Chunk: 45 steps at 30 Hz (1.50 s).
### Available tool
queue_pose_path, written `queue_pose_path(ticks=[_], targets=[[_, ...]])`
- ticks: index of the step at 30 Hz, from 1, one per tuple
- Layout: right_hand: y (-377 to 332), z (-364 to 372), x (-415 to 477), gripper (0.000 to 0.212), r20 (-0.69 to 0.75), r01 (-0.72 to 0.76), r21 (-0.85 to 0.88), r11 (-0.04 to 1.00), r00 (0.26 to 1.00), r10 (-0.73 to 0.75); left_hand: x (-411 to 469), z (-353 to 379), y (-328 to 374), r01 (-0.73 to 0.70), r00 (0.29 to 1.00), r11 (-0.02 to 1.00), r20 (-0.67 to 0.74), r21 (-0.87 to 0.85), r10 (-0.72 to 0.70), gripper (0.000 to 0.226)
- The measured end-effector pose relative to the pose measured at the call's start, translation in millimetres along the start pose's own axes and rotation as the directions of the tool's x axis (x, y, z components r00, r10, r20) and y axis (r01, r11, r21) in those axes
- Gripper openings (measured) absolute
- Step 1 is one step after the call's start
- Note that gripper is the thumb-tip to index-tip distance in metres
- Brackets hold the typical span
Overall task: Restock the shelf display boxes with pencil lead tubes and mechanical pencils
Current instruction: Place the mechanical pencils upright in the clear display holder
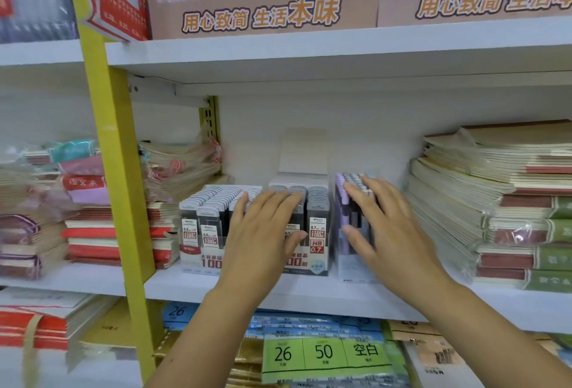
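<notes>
Resting the left hand [263, 233] flat and unclenched on the lead tube boxes [210, 202], probably squaring their rows; spreading the right hand [382, 228], grasping nothing, against the mechanical pencils box [342, 202] just beside, on the shelf [309, 293] between notebook stacks [495, 202].

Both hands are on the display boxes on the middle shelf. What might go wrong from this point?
1. The left hand lies across the 0.5 lead tube box and the 0.7 lead tube box. The tubes look alike, so sizes might get mixed.
2. The right hand rests on the mechanical pencils, whose box stands near the shelf edge. A careless pull might tip it off.
</notes>
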State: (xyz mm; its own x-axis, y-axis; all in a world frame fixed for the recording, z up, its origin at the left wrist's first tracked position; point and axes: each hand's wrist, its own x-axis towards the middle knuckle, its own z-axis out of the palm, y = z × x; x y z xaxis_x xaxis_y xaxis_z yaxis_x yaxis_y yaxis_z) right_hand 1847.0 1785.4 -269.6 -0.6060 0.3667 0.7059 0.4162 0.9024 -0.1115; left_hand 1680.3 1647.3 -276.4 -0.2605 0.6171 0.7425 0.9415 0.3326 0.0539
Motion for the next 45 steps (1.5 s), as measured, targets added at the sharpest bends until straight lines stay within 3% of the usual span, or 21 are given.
queue_pose_path(ticks=[7,11,15,20,26,28,31,33,36,40,45], targets=[[-3.2,10.8,3.5,0.065,-0.031,-0.014,0.063,0.998,0.999,0.016,0.5,5.8,0.7,-0.001,0.997,1.000,-0.080,0.004,0.002,0.059],[-4.6,8.1,-1.6,0.076,-0.067,-0.022,0.130,0.991,0.997,0.031,-2.0,-0.2,-4.5,-0.012,0.997,0.999,-0.079,-0.051,0.008,0.072],[-2.2,0.5,-15.8,0.090,-0.049,-0.146,0.239,0.960,0.986,0.162,-7.7,-21.0,-30.8,0.092,0.993,0.992,-0.086,0.089,-0.085,0.084],[-4.2,6.4,-26.0,0.098,0.061,-0.151,0.207,0.967,0.988,0.141,-24.1,-22.3,-46.6,0.183,0.981,0.972,0.037,0.150,-0.191,0.093],[-4.5,7.1,-24.9,0.092,0.106,-0.170,0.214,0.962,0.983,0.150,-20.0,-14.4,-34.1,0.191,0.982,0.978,-0.016,0.083,-0.190,0.093],[-8.5,3.4,-27.3,0.089,0.065,-0.195,0.117,0.974,0.980,0.189,-24.7,-16.2,-37.7,0.184,0.982,0.983,-0.051,0.028,-0.182,0.101],[-32.2,4.0,-30.8,0.069,-0.188,0.008,0.001,1.000,0.982,-0.008,-46.2,-17.3,-58.3,0.239,0.946,0.965,-0.198,-0.112,-0.257,0.109],[-54.5,15.4,-28.7,0.052,-0.245,0.166,0.019,0.986,0.957,-0.156,-61.3,-15.7,-73.2,0.310,0.926,0.934,-0.164,-0.180,-0.339,0.116],[-79.9,33.9,-17.1,0.054,-0.128,0.172,-0.010,0.985,0.977,-0.172,-71.3,-12.1,-81.1,0.368,0.921,0.912,-0.065,-0.183,-0.384,0.120],[-85.0,46.0,-5.6,0.064,0.081,0.121,-0.100,0.988,0.990,-0.113,-64.7,-10.8,-76.6,0.380,0.915,0.918,-0.097,-0.115,-0.391,0.116],[-79.2,46.4,-4.7,0.069,0.080,0.138,-0.134,0.981,0.989,-0.128,-60.7,-7.1,-70.6,0.381,0.916,0.917,-0.090,-0.115,-0.392,0.112]])
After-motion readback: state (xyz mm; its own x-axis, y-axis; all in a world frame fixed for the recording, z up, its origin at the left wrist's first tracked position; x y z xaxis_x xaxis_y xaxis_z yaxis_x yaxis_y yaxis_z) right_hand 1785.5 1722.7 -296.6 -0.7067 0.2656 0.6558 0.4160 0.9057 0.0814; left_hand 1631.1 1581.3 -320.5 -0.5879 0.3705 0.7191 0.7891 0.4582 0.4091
